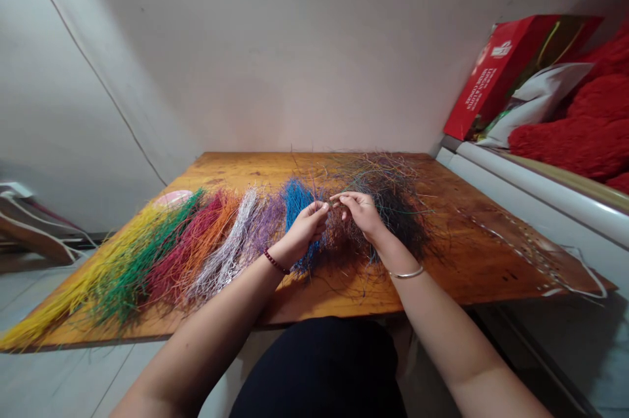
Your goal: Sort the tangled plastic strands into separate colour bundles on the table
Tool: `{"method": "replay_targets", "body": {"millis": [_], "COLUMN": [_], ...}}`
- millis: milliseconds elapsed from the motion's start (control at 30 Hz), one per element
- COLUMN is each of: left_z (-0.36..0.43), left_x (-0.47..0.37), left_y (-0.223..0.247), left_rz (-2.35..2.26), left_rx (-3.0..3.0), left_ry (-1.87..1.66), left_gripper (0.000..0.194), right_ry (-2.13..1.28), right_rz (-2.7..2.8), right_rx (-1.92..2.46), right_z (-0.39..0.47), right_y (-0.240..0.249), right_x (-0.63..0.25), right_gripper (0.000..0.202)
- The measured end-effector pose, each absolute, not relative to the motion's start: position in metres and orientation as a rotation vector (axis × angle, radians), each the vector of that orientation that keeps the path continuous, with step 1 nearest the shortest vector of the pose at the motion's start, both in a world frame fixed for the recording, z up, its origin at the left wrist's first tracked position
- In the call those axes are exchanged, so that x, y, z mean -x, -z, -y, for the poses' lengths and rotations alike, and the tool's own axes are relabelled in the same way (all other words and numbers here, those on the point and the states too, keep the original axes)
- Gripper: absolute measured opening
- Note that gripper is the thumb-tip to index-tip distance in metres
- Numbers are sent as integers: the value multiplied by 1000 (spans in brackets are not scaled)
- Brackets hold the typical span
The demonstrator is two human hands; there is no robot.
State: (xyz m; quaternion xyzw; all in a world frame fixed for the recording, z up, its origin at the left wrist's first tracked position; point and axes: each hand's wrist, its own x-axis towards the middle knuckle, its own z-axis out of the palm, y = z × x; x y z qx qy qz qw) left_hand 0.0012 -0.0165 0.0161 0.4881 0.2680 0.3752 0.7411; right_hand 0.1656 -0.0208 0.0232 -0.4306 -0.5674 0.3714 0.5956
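Yellow-to-blue strand bundles [209, 251], apparently sorted, L of fingers [322, 207] (L hand [307, 225] pinching thin strand [313, 186], R hand's [363, 213] grip unclear); mixed tangle [400, 208], R of fingers, still unsorted.

Red printed box [484, 92] near red fluffy pile [577, 133], right; cable [92, 66] along pale wall [295, 57], left.

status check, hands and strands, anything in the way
Left hand pinched, apparently on thin strands. Right hand close by, grip unclear. Blue bundle by left hand, dark tangled pile by right. Nothing visibly blocking.
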Motion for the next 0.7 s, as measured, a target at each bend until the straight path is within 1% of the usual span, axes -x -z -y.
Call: {"method": "replay_targets", "body": {"millis": [700], "left_z": [17], "left_x": [-1], "left_y": [-18], "left_rz": [-586], "left_rx": [-1051], "left_ry": [-814], "left_gripper": [34], "right_ry": [-832], "right_rz": [1359], "right_rx": [1027], "right_z": [24], "right_y": [-24], "right_x": [-165], "right_gripper": [29]}}
